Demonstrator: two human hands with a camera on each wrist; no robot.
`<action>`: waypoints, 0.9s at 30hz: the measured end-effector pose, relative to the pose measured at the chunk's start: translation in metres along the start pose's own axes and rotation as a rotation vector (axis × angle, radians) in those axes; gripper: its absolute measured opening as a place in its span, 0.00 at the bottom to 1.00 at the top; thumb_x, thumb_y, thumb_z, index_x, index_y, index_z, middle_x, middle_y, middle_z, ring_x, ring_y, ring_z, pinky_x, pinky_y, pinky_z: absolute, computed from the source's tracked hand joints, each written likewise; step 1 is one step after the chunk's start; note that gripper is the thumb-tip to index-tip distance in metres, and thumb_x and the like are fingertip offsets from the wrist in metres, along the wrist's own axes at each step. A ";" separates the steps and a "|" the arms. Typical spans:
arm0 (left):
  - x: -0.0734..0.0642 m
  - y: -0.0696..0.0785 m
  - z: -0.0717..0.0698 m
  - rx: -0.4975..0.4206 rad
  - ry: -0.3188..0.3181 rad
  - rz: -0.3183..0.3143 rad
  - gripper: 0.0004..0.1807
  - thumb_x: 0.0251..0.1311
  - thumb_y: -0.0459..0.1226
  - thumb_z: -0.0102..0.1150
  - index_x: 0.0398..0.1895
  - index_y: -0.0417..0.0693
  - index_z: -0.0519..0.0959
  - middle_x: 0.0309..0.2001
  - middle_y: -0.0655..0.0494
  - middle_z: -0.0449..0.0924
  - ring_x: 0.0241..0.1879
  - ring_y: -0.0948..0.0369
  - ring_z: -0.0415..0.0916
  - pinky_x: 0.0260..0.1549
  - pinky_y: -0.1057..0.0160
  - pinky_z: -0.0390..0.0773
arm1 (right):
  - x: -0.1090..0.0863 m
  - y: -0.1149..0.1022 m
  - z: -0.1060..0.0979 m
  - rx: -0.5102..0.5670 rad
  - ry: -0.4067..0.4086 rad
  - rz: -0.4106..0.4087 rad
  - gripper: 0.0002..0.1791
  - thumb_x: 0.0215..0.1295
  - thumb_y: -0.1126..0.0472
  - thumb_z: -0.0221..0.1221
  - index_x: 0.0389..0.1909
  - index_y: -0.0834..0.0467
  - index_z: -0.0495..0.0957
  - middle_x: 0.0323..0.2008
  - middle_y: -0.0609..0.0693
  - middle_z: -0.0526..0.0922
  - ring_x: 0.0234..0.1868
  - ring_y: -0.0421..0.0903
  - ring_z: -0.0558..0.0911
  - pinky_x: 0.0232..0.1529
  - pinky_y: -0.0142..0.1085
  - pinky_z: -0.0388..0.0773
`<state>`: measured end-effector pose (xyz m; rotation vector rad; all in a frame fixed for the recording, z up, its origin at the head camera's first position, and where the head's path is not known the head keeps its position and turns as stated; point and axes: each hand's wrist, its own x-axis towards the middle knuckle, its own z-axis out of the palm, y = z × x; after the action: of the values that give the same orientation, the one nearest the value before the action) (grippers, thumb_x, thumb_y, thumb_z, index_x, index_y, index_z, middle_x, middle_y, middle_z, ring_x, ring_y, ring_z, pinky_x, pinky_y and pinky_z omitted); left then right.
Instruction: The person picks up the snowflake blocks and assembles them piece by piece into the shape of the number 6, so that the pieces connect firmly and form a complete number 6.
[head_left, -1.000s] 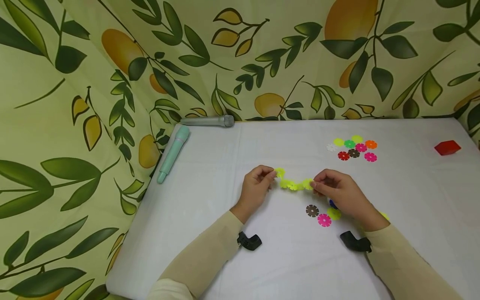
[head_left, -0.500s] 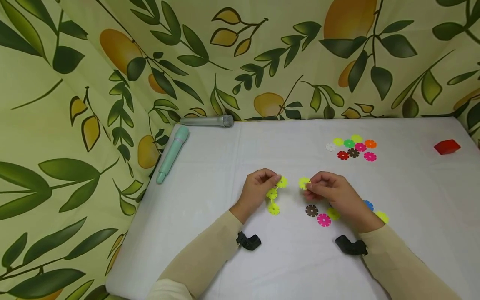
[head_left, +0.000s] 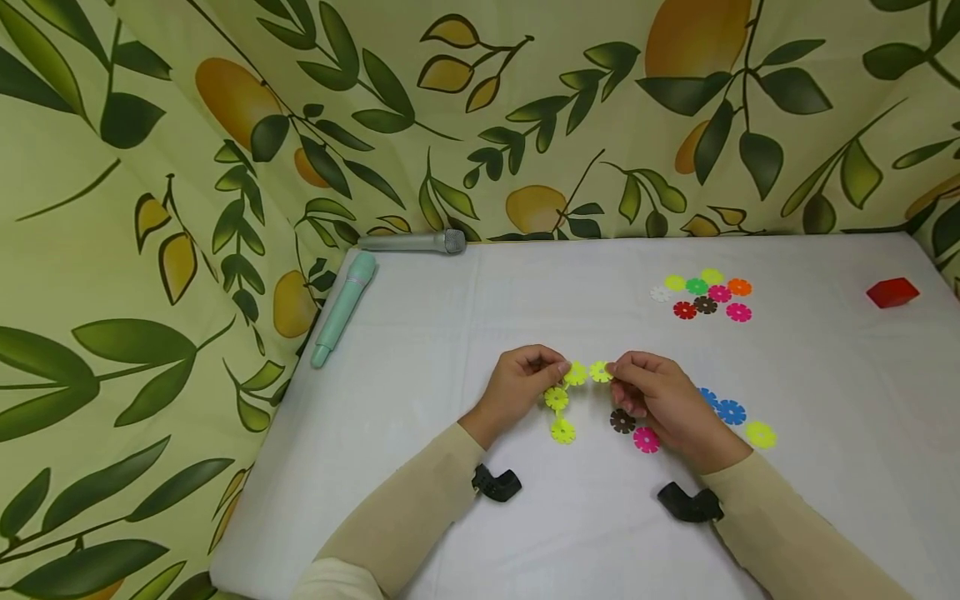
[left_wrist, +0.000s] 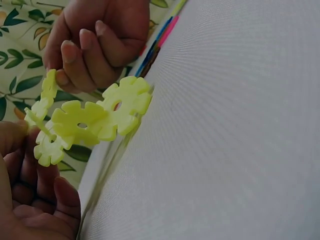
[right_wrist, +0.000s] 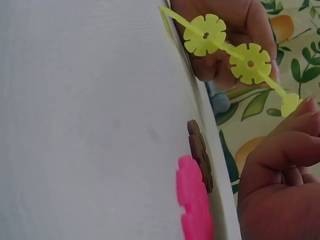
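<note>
My left hand [head_left: 519,385] pinches the upper end of a chain of yellow snowflake discs [head_left: 557,399], slotted edge to edge and dangling below the fingertips. A single yellow snowflake disc [head_left: 600,372] is pinched at its edge between thumb and fingers of my right hand [head_left: 663,404]. That disc stands right at the chain's top disc [head_left: 576,373], edges facing each other. In the left wrist view the chain's notched petals and centre holes [left_wrist: 82,125] show close up, with the right hand [left_wrist: 107,35] behind. Both hands are raised over the white table.
Under my right hand lie a brown disc [head_left: 622,421] and a pink disc [head_left: 647,440]; blue discs [head_left: 731,412] and a yellow one [head_left: 761,434] sit beside it. Farther back are several mixed discs [head_left: 705,305], a red block [head_left: 892,292], and green [head_left: 345,308] and grey [head_left: 412,242] microphones.
The chain, first stretched between both hands, came apart at the right; its left part swung down. The right hand then moved left, bringing its single disc to the chain and uncovering the blue discs.
</note>
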<state>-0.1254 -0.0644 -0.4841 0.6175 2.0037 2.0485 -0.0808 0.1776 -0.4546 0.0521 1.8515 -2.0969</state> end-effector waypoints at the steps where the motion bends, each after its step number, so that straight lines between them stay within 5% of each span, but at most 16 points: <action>1: 0.000 0.000 0.000 -0.002 -0.006 0.003 0.06 0.74 0.28 0.67 0.44 0.29 0.86 0.36 0.54 0.86 0.35 0.61 0.82 0.36 0.66 0.82 | 0.000 0.000 0.000 0.008 0.000 0.005 0.19 0.86 0.59 0.56 0.41 0.75 0.73 0.27 0.53 0.79 0.25 0.43 0.74 0.25 0.30 0.72; 20: -0.003 0.002 0.002 0.021 -0.052 0.019 0.04 0.76 0.26 0.64 0.44 0.30 0.84 0.37 0.46 0.85 0.36 0.61 0.82 0.38 0.65 0.82 | 0.002 0.005 -0.007 0.208 -0.148 0.063 0.21 0.87 0.62 0.49 0.29 0.58 0.80 0.23 0.46 0.77 0.20 0.36 0.72 0.21 0.26 0.66; 27: -0.003 0.001 0.002 0.040 -0.078 0.060 0.04 0.75 0.27 0.65 0.44 0.31 0.84 0.36 0.51 0.85 0.35 0.62 0.82 0.35 0.66 0.81 | 0.002 0.006 -0.006 0.254 -0.180 0.061 0.22 0.89 0.62 0.48 0.29 0.57 0.80 0.24 0.45 0.77 0.21 0.36 0.71 0.22 0.25 0.65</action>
<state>-0.1212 -0.0637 -0.4839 0.7624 2.0092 1.9897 -0.0823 0.1824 -0.4616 -0.0181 1.4577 -2.2028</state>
